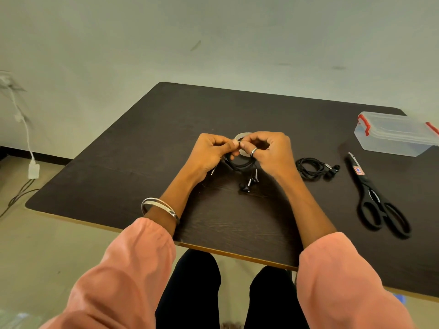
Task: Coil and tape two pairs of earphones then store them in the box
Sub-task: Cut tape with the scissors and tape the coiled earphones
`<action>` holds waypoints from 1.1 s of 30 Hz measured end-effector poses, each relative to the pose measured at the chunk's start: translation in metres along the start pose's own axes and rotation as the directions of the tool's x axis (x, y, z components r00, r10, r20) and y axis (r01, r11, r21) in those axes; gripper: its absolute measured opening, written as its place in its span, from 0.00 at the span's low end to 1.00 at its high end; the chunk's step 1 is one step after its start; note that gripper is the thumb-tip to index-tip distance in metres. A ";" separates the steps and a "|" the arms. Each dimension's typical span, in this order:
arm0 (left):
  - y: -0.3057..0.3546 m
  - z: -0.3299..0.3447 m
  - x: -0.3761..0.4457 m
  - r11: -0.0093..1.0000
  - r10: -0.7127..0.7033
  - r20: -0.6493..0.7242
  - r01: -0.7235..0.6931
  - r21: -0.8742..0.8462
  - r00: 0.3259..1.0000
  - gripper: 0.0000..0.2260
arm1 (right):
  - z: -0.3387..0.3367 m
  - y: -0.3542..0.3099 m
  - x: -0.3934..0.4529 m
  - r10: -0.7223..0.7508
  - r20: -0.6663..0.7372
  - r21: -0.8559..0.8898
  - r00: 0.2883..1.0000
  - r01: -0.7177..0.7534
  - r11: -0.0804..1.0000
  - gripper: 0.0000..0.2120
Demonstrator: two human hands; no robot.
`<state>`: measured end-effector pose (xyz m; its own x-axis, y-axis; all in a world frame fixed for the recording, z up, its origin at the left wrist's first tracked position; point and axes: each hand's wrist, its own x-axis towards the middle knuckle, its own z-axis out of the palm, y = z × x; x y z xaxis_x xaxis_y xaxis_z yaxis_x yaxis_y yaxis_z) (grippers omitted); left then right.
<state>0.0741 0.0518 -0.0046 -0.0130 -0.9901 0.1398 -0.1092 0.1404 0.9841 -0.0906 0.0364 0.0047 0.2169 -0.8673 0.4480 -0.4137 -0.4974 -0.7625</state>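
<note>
Both hands, left hand and right hand, pinching coiled earphones against tape roll; slack pinch risks coil springing loose

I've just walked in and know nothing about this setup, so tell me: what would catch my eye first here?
Mid-table, the left hand and right hand meet over a roll of tape, holding coiled black earphones whose buds dangle below. To their right a second pair of earphones lies coiled beside big black scissors. A clear box with red clips sits at the far right corner.
</note>
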 end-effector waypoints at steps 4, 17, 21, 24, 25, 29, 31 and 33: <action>0.001 -0.005 -0.001 0.996 -0.034 0.079 0.040 -0.074 0.996 0.07 | -0.001 -0.005 -0.002 -0.008 0.076 0.000 0.997 0.008 1.000 0.04; -0.003 -0.024 0.004 0.965 -0.196 -0.262 0.138 -0.223 0.945 0.11 | -0.009 -0.007 -0.011 0.372 0.415 0.178 0.831 -0.475 0.862 0.08; -0.006 -0.019 0.007 0.988 -0.154 -0.285 0.138 -0.074 0.946 0.09 | -0.007 -0.004 -0.012 0.366 0.315 -0.064 0.876 -0.365 0.929 0.07; -0.009 -0.016 0.010 0.993 -0.093 -0.308 0.112 0.047 0.947 0.06 | -0.012 -0.002 -0.015 0.304 0.249 -0.321 0.920 -0.218 0.922 0.09; -0.011 -0.014 0.010 0.989 -0.061 -0.313 0.099 0.109 0.948 0.05 | -0.014 0.000 -0.016 0.283 0.242 -0.376 0.928 -0.180 0.909 0.10; -0.019 -0.007 0.014 0.914 0.076 -0.271 0.042 0.404 0.960 0.07 | -0.023 0.002 -0.017 0.204 0.151 -0.346 0.967 -0.142 0.927 0.09; -0.022 -0.007 0.019 0.867 0.093 -0.234 0.037 0.497 0.968 0.13 | -0.021 0.002 -0.012 0.140 0.003 -0.294 0.990 -0.133 0.946 0.07; -0.022 -0.007 0.023 0.839 0.070 -0.203 0.053 0.541 0.977 0.15 | -0.015 0.005 -0.002 0.095 -0.059 -0.329 0.994 -0.109 0.938 0.06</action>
<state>0.0833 0.0261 -0.0220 0.1819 -0.9566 0.2275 -0.6305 0.0641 0.7736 -0.1063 0.0361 0.0072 0.1239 -0.9079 0.4005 -0.7024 -0.3653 -0.6109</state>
